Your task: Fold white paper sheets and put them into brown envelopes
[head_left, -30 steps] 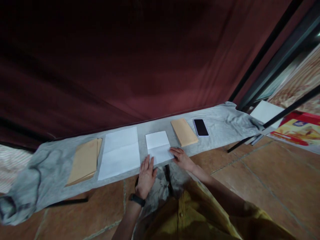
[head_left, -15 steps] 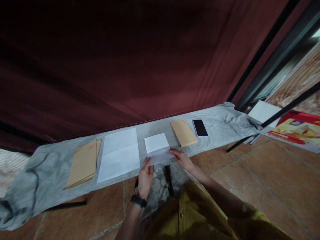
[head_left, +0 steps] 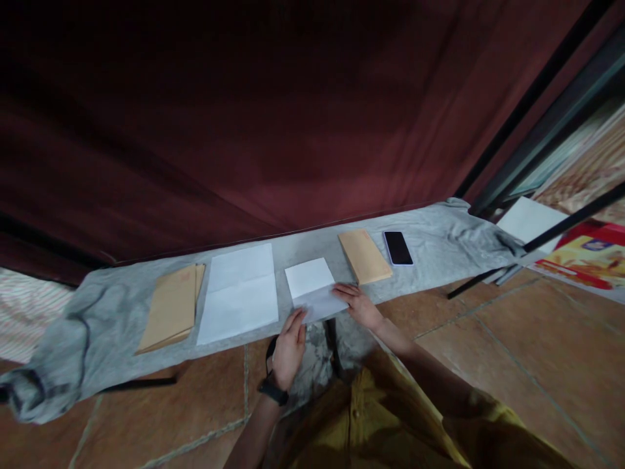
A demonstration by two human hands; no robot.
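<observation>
A small folded white sheet (head_left: 312, 286) lies on the grey cloth (head_left: 430, 244) in front of me. My left hand (head_left: 290, 345) pinches its near left corner, and that near flap is lifted off the cloth. My right hand (head_left: 360, 305) grips the near right edge of the same flap. To the left lies a larger white sheet (head_left: 239, 293) with a crease across it. A stack of brown envelopes (head_left: 172, 307) lies further left. One brown envelope (head_left: 364, 255) and a black phone (head_left: 398, 247) lie to the right.
A dark red curtain (head_left: 244, 130) hangs right behind the cloth. The floor is brown tile (head_left: 512, 339). At far right are black metal bars (head_left: 488, 277), a white sheet (head_left: 530, 218) and a red and yellow printed box (head_left: 581, 257). I wear a black wristband (head_left: 271, 392).
Both hands went from resting flat at the small sheet's near edge to gripping it. The near half of the sheet has lifted and folded toward the far half.
</observation>
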